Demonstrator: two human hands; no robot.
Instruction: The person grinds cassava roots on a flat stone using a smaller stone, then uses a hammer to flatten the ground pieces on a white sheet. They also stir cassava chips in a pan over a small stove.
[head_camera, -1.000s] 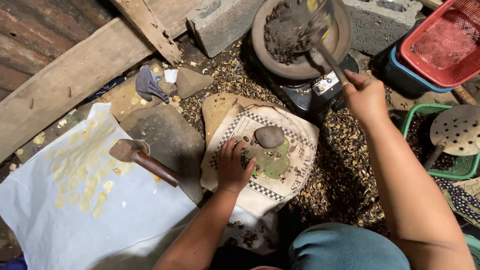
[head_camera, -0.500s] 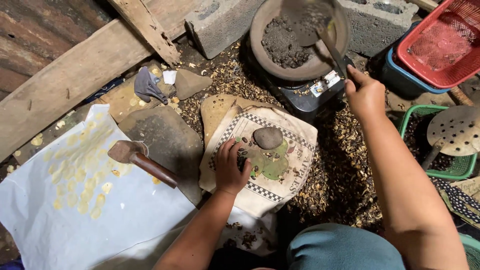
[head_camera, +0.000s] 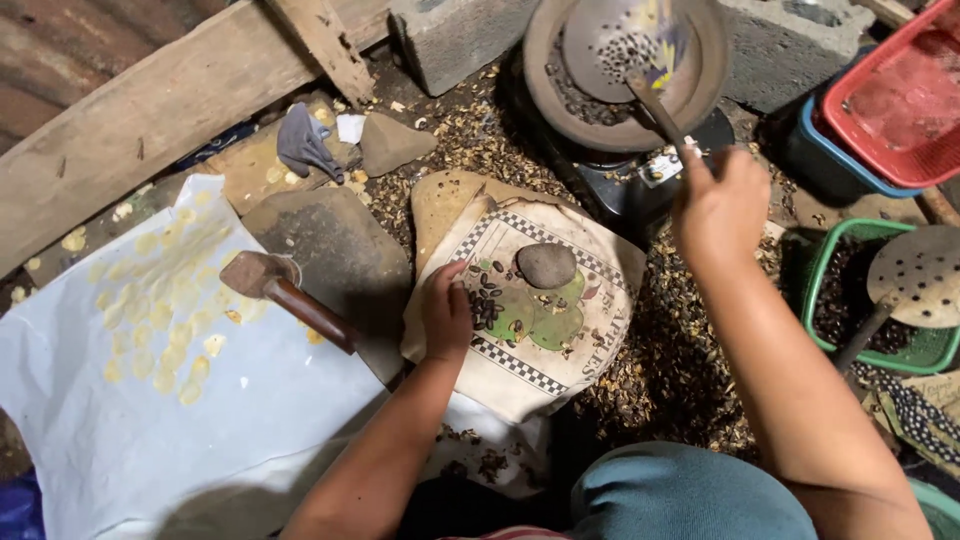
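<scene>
Skimmer: a perforated metal skimmer is lifted over the round pan, dark seeds showing on its bowl.
Right hand: the right hand is clenched around the skimmer's handle, raised above the stove.
Left hand: the left hand rests on the printed cloth, fingertips curled on a small heap of dark seeds, beside a round stone.
Around: a hammer lies on a flat stone; white sheet with pale kernels at left.
Risk: tilted, the skimmer could likely spill seeds onto the littered floor.
Change: half a second ago the skimmer was down in the pan; now it is raised.
</scene>
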